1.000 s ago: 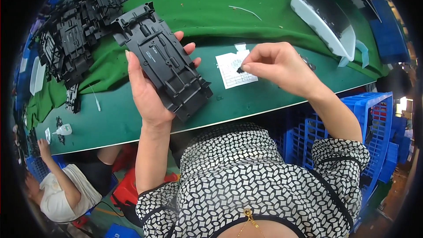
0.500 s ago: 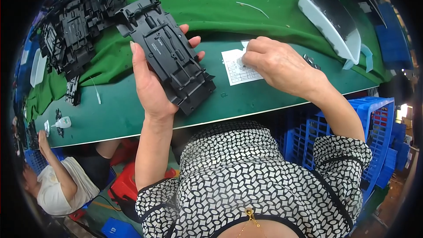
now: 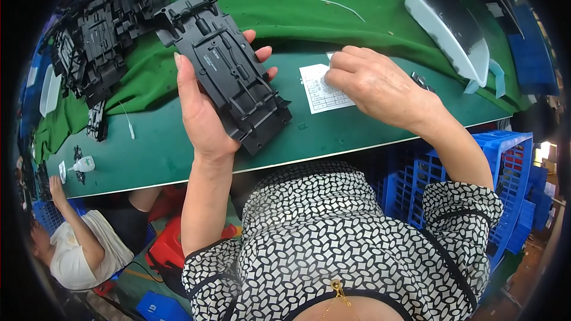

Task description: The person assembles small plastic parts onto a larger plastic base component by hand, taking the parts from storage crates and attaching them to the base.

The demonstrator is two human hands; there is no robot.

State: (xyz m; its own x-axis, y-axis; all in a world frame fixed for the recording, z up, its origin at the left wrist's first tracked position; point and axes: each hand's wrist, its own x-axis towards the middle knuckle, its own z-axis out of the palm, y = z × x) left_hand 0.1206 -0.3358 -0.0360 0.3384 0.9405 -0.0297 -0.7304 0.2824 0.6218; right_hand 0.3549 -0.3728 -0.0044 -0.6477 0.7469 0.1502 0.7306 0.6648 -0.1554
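Head view: a pile of black parts [image 3: 98,38] lies left of the white paper [image 3: 321,100], a pale tub [image 3: 476,66] right. The right hand [image 3: 377,86], fingers curled, hides some paper; I cannot tell if it holds anything. Left of the paper, the left hand [image 3: 207,122] grips the black plate [image 3: 226,71] between thumb and fingers.

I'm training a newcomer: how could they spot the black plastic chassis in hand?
Find the green table, then the left hand at its near edge. That hand holds the black plastic chassis, apart from the similar black parts piled at upper left.
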